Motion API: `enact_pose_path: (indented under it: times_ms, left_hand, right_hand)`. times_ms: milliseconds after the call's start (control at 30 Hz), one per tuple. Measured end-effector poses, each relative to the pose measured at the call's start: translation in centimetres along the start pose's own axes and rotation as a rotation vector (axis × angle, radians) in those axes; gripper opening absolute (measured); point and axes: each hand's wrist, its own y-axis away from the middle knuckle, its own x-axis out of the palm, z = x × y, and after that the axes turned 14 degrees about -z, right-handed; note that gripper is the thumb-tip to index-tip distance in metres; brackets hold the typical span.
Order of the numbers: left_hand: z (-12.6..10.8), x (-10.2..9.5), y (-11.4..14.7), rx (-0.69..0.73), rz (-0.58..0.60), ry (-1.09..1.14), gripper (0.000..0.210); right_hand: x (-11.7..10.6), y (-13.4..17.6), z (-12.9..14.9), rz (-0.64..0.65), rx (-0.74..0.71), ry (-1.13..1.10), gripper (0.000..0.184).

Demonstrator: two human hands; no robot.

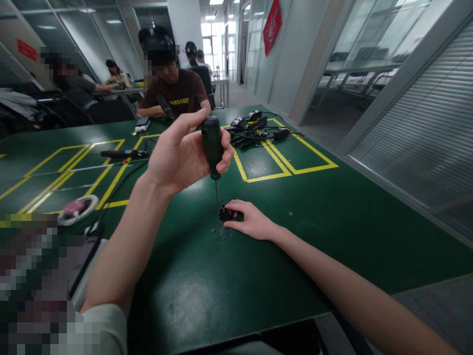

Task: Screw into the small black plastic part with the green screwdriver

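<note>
My left hand (pixel 185 148) is closed around the dark handle of a screwdriver (pixel 212 148), which it holds upright with the shaft pointing down. The screwdriver's tip comes down beside a small black round part (pixel 223 214) on the green table. Thumb and fingers of my right hand (pixel 249 220) grip this part from the right side and keep it against the tabletop. What kind of part it is, I cannot make out. A tiny loose piece, perhaps a screw (pixel 213 230), lies just left of it on the table.
The green table (pixel 332 236) carries yellow tape outlines. A heap of black cables (pixel 254 129) lies at the far side, and a dark pen-shaped tool (pixel 123 154) with a cord lies left. A white tape roll (pixel 78 209) sits nearer. Across the table sits a person (pixel 181 91).
</note>
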Motion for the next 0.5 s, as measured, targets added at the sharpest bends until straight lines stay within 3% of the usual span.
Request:
enact_pose_path:
  times_ms: [500]
  left_hand:
    - [0.01, -0.1, -0.19, 0.0, 0.012, 0.006, 0.065]
  right_hand:
    - [0.02, -0.1, -0.06, 0.001, -0.006, 0.002, 0.025]
